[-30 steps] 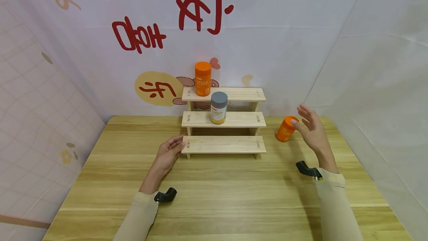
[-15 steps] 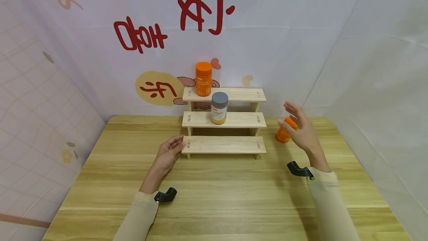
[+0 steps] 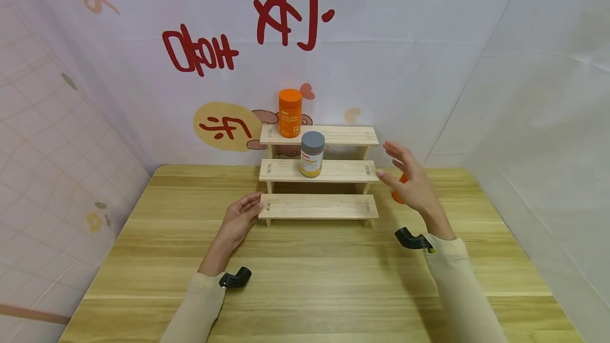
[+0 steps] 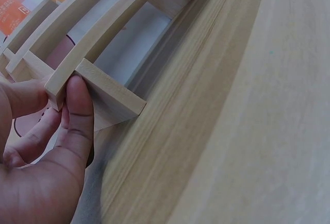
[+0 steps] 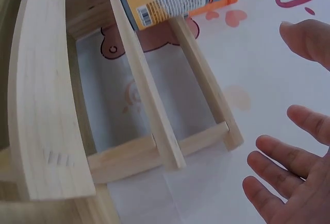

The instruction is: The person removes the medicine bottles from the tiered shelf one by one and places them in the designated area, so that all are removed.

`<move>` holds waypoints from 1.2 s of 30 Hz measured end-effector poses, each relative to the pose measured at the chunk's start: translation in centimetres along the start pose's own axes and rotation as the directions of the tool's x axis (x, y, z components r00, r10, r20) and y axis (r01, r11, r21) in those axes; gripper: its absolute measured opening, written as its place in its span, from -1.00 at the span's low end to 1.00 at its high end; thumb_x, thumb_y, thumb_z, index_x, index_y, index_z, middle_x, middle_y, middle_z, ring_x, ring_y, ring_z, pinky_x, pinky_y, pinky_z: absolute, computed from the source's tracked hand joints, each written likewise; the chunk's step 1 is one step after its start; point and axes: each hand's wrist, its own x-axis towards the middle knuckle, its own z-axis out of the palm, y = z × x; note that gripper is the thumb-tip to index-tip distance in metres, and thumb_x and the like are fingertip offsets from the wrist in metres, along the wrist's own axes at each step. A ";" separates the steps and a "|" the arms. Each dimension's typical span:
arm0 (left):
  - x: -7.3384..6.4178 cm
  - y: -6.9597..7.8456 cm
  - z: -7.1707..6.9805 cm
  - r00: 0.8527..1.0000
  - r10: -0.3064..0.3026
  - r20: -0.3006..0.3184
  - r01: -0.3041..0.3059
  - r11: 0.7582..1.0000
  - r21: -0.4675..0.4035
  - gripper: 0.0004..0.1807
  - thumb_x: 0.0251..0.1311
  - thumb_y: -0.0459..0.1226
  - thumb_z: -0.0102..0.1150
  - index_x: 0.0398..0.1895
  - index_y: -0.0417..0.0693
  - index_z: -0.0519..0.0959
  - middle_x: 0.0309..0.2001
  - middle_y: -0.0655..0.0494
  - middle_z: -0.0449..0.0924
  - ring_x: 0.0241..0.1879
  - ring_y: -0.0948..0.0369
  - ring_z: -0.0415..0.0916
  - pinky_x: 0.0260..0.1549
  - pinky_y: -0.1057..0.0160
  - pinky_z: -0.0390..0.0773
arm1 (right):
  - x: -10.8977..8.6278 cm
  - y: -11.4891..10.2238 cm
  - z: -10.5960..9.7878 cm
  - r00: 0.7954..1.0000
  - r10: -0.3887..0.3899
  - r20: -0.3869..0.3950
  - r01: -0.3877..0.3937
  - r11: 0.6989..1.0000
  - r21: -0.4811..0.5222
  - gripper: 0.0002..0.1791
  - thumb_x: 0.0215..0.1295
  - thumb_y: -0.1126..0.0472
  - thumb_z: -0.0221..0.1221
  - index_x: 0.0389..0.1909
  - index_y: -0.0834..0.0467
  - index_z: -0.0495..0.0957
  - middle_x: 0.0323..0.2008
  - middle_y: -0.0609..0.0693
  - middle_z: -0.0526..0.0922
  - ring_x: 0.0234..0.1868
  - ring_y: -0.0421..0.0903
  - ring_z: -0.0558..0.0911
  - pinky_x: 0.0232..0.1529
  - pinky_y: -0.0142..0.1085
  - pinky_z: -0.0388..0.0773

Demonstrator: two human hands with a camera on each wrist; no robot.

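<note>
Pinching, in the head view, the left hand (image 3: 240, 221) holds the left end of the lowest step (image 3: 319, 206) of the wooden rack (image 3: 345, 170), while the right hand (image 3: 413, 184) partly hides the orange bottle (image 3: 397, 196) at right; the left wrist view shows this pinch closely, the right wrist view this other hand spread, holding nothing.

Pale three-tiered wooden stand (image 3: 318, 206), upright

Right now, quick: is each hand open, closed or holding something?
Left hand: pinching the bottom step of the three-tier wooden stand.
Right hand: open, holding nothing.
</note>
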 end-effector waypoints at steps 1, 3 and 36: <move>0.0 0.1 0.0 1.000 0.001 -0.001 -0.001 1.000 -0.002 -0.48 0.47 -0.34 0.16 0.45 -0.21 0.39 0.07 0.08 0.49 -0.10 0.32 0.52 -0.18 0.44 0.55 | 0.2 -0.2 0.2 1.000 0.002 0.003 -0.002 1.000 0.000 -0.20 0.39 0.28 0.30 0.57 -0.04 0.19 0.54 0.08 0.26 0.57 0.13 0.22 0.54 0.17 0.14; 0.0 0.1 0.1 1.000 0.001 -0.002 -0.001 1.000 -0.003 -0.47 0.46 -0.35 0.16 0.45 -0.22 0.38 0.07 0.08 0.50 -0.09 0.33 0.53 -0.19 0.45 0.56 | 0.5 -0.6 0.6 1.000 0.011 0.012 -0.011 1.000 0.001 -0.20 0.39 0.26 0.30 0.57 -0.03 0.19 0.54 0.05 0.26 0.57 0.08 0.22 0.55 0.13 0.15; 0.0 -0.2 0.0 1.000 0.011 -0.002 -0.011 1.000 -0.022 -0.48 0.46 -0.37 0.16 0.44 -0.21 0.40 0.07 0.06 0.49 -0.06 0.31 0.54 -0.15 0.44 0.59 | 8.3 -7.1 3.0 0.973 -0.037 0.230 0.028 0.999 0.042 -0.22 0.43 0.14 0.27 0.58 -0.12 0.15 0.53 -0.01 0.29 0.54 0.04 0.28 0.55 0.07 0.20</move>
